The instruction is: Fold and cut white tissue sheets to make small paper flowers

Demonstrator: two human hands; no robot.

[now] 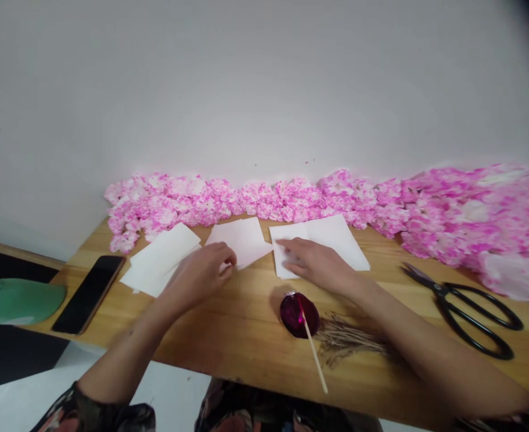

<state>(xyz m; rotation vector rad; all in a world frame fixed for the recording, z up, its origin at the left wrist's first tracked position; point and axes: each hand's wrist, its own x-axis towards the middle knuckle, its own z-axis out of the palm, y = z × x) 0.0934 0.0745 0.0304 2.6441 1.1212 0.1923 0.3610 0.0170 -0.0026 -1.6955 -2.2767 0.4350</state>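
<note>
My left hand [205, 270] is over the near edge of the middle white paper sheets [241, 237], its fingers curled in toward the thumb. Whatever may be between those fingertips is hidden. To its left, partly under the wrist, lies another fanned pile of white paper [158, 258]. My right hand [316, 261] rests on the right-hand stack of white paper [336, 234], index finger stretched out at the stack's left edge. Closer to me stands a small round container of dark magenta liquid [289, 315], with a thin wooden stick [314, 357] leaning out of it.
Pink-and-white ruffled flowers [286, 198] line the table's back along the wall. Black-handled scissors [466, 309] lie at right. A bundle of thin brown stems [347, 339] is under my right forearm. A phone [88, 294] and a green object [21, 300] are at left.
</note>
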